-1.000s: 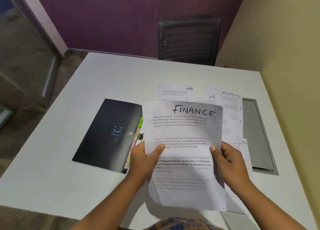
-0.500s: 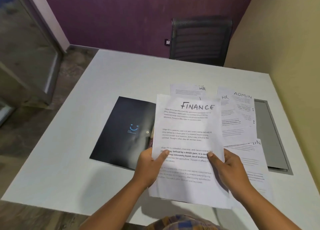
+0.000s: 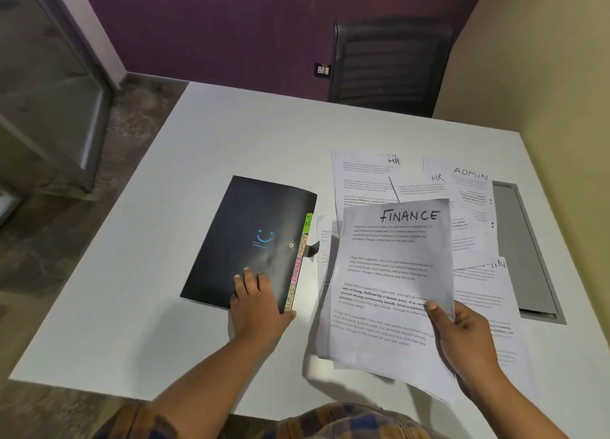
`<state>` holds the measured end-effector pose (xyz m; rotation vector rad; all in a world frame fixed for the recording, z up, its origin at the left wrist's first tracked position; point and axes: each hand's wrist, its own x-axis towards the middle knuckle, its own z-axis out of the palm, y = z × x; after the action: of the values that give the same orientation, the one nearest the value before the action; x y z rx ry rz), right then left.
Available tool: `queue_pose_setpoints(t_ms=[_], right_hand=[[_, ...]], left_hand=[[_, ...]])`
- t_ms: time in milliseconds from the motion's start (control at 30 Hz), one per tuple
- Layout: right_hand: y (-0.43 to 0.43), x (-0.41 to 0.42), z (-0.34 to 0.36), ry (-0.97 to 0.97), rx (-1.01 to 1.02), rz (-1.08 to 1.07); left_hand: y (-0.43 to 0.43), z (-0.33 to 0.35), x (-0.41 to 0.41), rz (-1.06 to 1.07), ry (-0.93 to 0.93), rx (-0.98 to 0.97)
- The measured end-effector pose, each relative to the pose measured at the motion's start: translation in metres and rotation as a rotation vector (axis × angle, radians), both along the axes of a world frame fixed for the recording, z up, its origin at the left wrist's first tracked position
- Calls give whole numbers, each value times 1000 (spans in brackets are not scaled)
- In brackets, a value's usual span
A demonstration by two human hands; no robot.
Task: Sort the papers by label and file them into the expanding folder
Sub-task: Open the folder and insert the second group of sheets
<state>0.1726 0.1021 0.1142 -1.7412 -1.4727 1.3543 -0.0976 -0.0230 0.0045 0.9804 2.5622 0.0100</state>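
While right hand grips FINANCE papers, left hand now off them, on folder.

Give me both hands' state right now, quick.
Left hand: open, resting flat on the black expanding folder, holding nothing.
Right hand: closed on the FINANCE papers.

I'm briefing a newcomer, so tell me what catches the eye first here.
The sheet marked FINANCE stands out, held up by the right hand near the middle of the white table. Left of it lies the black folder, closed, with the left hand resting on its near corner. Behind, papers marked HR and ADMIN lie spread out.
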Motion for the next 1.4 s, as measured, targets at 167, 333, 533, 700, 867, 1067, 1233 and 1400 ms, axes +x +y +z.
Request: queue_pose_setpoints(t_ms=[167,333,533,700,867,1067,1233,1400], right_hand=[[0,1,0,-7,-14,-5],[1,-3,-2,-9,-16,28],[4,-4,-5,0,-16,56],[6,0,-7,30,-25,41],[11,6,-7,61,-24,16],[17,8,-10,88,-40,-7],[21,6,-11,81,-39,17],[24,3,-12,72,-44,36]], left_hand=[[4,-4,2,-49,12,-18],[6,0,-3,-133,74,-16],[16,-6,-10,-30,28,-85],[26,-7,-3,17,-98,-157],[36,9,0,-239,-42,-156],[42,36,-12,-316,64,-271],[34,50,-22,-215,244,-42],[30,54,-32,-215,300,13]])
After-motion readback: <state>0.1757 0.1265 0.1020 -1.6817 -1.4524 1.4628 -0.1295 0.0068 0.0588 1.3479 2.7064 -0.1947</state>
